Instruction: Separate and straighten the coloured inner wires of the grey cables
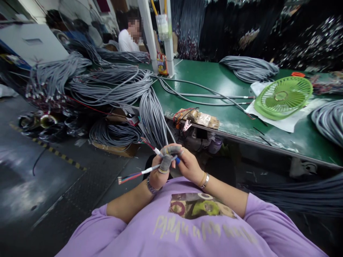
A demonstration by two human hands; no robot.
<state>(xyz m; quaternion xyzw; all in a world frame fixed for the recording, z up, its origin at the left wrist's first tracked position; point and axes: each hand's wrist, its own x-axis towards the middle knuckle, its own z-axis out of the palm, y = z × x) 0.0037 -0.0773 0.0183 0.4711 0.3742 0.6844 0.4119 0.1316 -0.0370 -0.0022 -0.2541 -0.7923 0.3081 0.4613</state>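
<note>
Grey sheathed cable [139,174], left hand [160,170], right hand [189,165]

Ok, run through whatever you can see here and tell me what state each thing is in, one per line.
Left hand: closed on a cable end, fingers taped grey.
Right hand: pinching the same cable end.
Cable end: stripped, coloured wires fanned out to the left.
Grey cable bundle: draped over the bench edge.
Green fan: lying flat on white paper, whether it is running cannot be told.
Green bench: strewn with cables.
</note>
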